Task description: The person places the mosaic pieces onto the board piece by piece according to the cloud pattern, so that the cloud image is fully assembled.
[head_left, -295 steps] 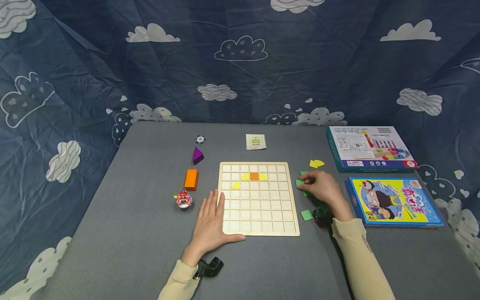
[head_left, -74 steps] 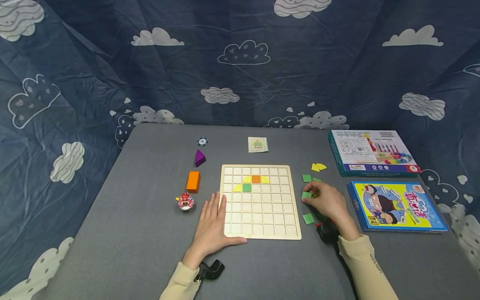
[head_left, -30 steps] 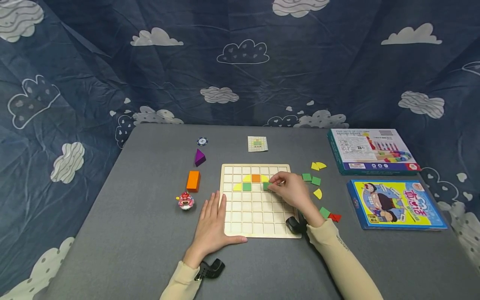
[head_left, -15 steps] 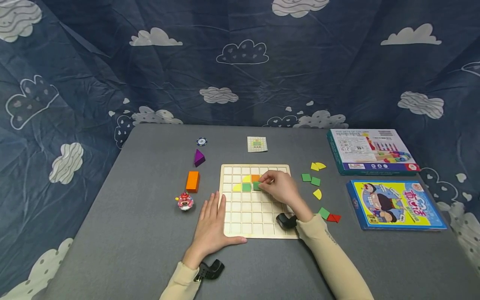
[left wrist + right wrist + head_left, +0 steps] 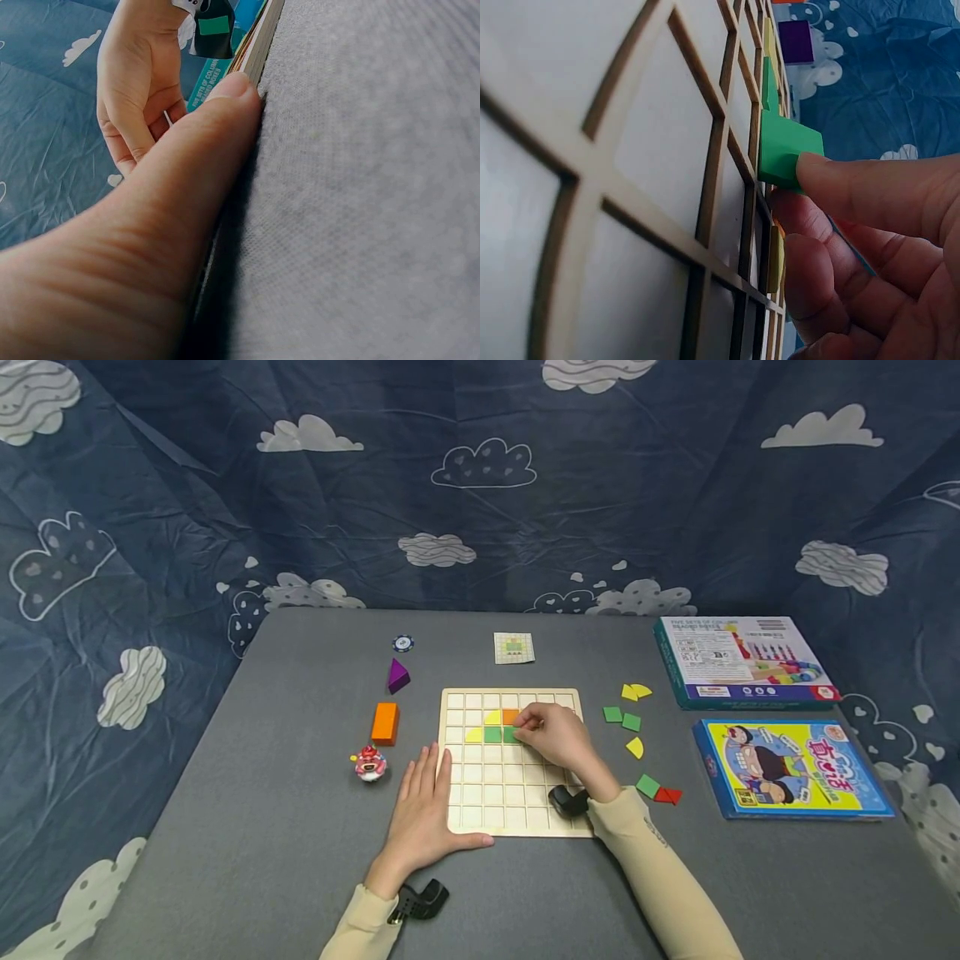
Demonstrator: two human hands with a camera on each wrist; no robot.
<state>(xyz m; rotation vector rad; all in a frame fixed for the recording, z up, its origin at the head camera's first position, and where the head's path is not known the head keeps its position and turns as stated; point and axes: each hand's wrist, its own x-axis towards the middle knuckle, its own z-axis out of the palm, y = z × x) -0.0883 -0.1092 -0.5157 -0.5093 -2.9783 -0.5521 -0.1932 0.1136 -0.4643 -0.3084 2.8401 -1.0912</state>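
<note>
My right hand (image 5: 558, 737) pinches a green square tile (image 5: 784, 146) between thumb and fingers. In the right wrist view the tile stands tilted, its lower edge at the grid of the wooden board (image 5: 517, 793). From the head it overlaps the cell just below the orange tile (image 5: 510, 716). Left of it another green tile (image 5: 492, 735) lies in a cell, beside yellow quarter-round tiles (image 5: 474, 736). The right-hand yellow tile (image 5: 776, 259) is hidden by my hand in the head view. My left hand (image 5: 420, 818) rests with straight fingers along the board's lower left corner, thumb at the near edge.
Loose green tiles (image 5: 632, 722), yellow tiles (image 5: 635, 748) and red triangles (image 5: 667, 796) lie right of the board. Two boxes (image 5: 795, 768) stand beyond them. A pattern card (image 5: 513, 648) lies behind; an orange block (image 5: 386, 724), purple prism (image 5: 398, 676), chip (image 5: 402, 643) and toy (image 5: 369, 763) stand left.
One green tile has come onto the board. My right hand has taken another from the right side and carried it left to the cell beside the first. My left hand has stayed in place.
</note>
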